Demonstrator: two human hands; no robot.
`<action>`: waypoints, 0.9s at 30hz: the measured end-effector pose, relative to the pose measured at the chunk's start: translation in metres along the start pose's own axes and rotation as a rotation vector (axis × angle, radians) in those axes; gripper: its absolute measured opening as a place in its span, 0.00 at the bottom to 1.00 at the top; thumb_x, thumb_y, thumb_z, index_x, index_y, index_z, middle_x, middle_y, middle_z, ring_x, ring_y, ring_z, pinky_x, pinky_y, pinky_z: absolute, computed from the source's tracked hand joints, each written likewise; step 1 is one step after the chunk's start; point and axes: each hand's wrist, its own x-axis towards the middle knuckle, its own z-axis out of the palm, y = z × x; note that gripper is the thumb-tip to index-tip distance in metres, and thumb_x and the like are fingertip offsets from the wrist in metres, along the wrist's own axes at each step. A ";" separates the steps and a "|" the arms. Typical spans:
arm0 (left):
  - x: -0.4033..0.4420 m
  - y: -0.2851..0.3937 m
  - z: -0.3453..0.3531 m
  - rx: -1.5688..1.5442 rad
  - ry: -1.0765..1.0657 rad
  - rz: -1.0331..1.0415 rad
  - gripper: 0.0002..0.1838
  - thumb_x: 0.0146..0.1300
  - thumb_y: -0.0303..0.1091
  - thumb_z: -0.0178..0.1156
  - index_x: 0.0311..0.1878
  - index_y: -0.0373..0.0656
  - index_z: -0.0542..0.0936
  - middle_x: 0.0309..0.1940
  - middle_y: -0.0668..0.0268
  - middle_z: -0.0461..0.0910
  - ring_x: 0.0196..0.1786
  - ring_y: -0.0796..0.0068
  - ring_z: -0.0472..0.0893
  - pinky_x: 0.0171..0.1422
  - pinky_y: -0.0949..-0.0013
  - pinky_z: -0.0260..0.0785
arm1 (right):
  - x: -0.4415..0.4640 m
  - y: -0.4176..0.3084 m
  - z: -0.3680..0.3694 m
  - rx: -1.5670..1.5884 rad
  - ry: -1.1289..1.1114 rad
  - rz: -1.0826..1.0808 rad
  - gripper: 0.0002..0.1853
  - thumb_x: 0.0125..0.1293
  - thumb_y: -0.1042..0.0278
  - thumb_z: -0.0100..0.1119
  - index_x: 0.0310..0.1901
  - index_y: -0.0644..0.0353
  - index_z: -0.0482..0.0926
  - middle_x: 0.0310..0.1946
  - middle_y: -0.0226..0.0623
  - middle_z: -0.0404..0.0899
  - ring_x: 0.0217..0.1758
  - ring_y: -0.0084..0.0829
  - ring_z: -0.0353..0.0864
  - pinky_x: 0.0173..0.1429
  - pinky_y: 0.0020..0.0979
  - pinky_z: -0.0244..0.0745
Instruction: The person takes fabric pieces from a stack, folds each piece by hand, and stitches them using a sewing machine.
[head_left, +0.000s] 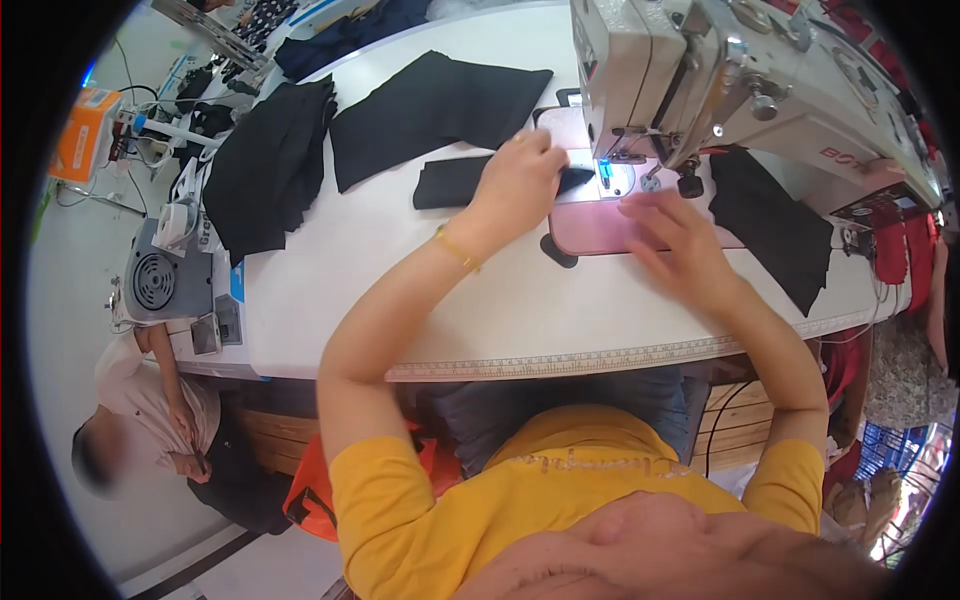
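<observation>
My left hand (515, 188) is closed, fingertips bent down, on a small folded black fabric piece (446, 184). One end of that piece shows past my fingers, just left of the needle area. The hand covers its middle. My right hand (685, 243) is slightly blurred, with its fingers apart and nothing seen in them. It hovers over or rests on the pink plate (590, 232) in front of the needle; contact cannot be made out. The sewing machine (650, 75) stands above, its small lamp lit at the needle.
Black fabric pieces lie at the back (435, 115), in a stack on the left (268, 165) and at the right (772, 228). A measuring tape (570, 358) runs along the white table's (400, 290) front edge. Another person (165, 400) is at the lower left.
</observation>
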 end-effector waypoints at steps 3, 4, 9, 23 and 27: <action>-0.008 0.056 -0.074 -0.073 -0.221 -0.052 0.03 0.56 0.27 0.61 0.34 0.41 0.80 0.35 0.58 0.79 0.41 0.55 0.79 0.42 0.55 0.71 | -0.008 -0.042 -0.019 0.393 -0.034 0.183 0.37 0.54 0.73 0.70 0.67 0.63 0.66 0.65 0.45 0.67 0.70 0.42 0.65 0.72 0.39 0.61; -0.003 0.076 -0.097 -0.221 -0.249 -0.047 0.04 0.57 0.26 0.62 0.35 0.38 0.80 0.31 0.58 0.78 0.36 0.59 0.78 0.39 0.61 0.70 | -0.010 -0.054 -0.018 0.398 -0.034 0.191 0.37 0.54 0.73 0.70 0.67 0.63 0.66 0.65 0.45 0.67 0.70 0.42 0.65 0.72 0.39 0.61; 0.011 0.088 -0.127 -0.424 -0.120 -0.297 0.11 0.61 0.30 0.66 0.39 0.31 0.78 0.25 0.62 0.76 0.30 0.83 0.69 0.35 0.73 0.67 | 0.000 -0.082 -0.003 0.968 -0.144 0.314 0.33 0.61 0.73 0.67 0.67 0.62 0.65 0.61 0.40 0.71 0.66 0.30 0.68 0.69 0.34 0.63; -0.029 0.042 -0.022 -0.212 -0.179 0.301 0.15 0.50 0.26 0.67 0.43 0.39 0.79 0.43 0.61 0.76 0.49 0.59 0.76 0.54 0.60 0.69 | 0.002 0.012 0.004 0.154 0.068 0.147 0.19 0.58 0.81 0.61 0.53 0.60 0.77 0.41 0.40 0.78 0.37 0.36 0.80 0.41 0.31 0.76; -0.020 0.033 0.000 -0.199 -0.111 0.221 0.12 0.53 0.26 0.66 0.42 0.39 0.78 0.42 0.61 0.75 0.49 0.58 0.74 0.56 0.60 0.67 | -0.010 0.017 -0.012 -0.138 0.078 -0.103 0.17 0.52 0.81 0.62 0.46 0.59 0.80 0.46 0.40 0.77 0.47 0.45 0.78 0.49 0.38 0.75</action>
